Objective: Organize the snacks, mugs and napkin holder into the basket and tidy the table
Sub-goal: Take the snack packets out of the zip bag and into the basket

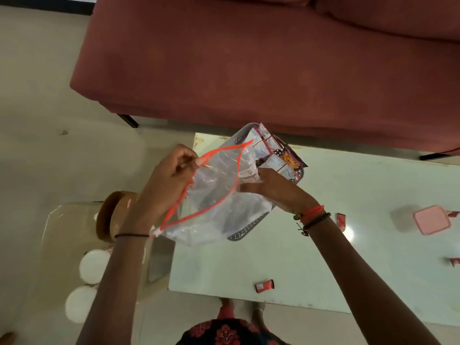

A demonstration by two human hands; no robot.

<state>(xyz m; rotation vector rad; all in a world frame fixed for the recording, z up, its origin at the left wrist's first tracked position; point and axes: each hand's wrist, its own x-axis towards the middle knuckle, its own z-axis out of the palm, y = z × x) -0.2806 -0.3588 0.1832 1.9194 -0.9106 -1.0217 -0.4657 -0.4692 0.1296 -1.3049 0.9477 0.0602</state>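
Note:
A clear zip bag (219, 195) with an orange-red zipper rim is held open above the grey perforated basket (246, 230) on the pale table (323, 257). My left hand (169, 175) pinches the bag's rim at its left side. My right hand (271, 188) grips the bag's right side near a white label. Several snack packets (276, 155) stand in the far end of the basket. Small red sachets (265, 286) (341, 220) (455, 261) lie loose on the table. Two white mugs (93, 267) (79, 305) sit on the glass side table at left.
A pink-lidded box (431, 219) sits at the table's right. A brown wooden holder (112, 215) stands on the glass side table (49, 245). A maroon sofa (249, 58) runs behind the table. My feet (226, 310) are at the near edge.

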